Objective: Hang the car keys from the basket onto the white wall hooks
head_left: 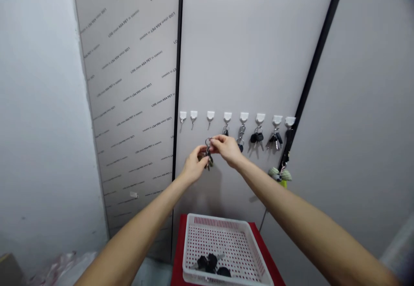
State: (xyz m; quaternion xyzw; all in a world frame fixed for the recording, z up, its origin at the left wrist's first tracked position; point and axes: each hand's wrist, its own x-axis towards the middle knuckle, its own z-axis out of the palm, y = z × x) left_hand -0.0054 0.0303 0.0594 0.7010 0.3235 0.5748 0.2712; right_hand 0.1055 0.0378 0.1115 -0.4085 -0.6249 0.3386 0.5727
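Between my two hands hangs a bunch of keys (pixel 208 151) on a metal ring, just below the row of wall hooks. My right hand (pixel 224 147) pinches the ring near its top. My left hand (pixel 196 164) is closed around the keys lower down, hiding part of them. Right above the ring is a bare white hook (pixel 210 117); two more bare hooks (pixel 193 116) are to its left. Key bunches (pixel 257 137) hang from the hooks on the right, and one of these is partly hidden behind my right hand.
Below my hands a white perforated basket (pixel 252 234) holds several black-headed keys (pixel 211 263). It rests on a red surface (pixel 179 251). At the far right hook a black strap carries a green-striped bow charm (pixel 280 174). Plastic wrapping (pixel 61 268) lies at lower left.
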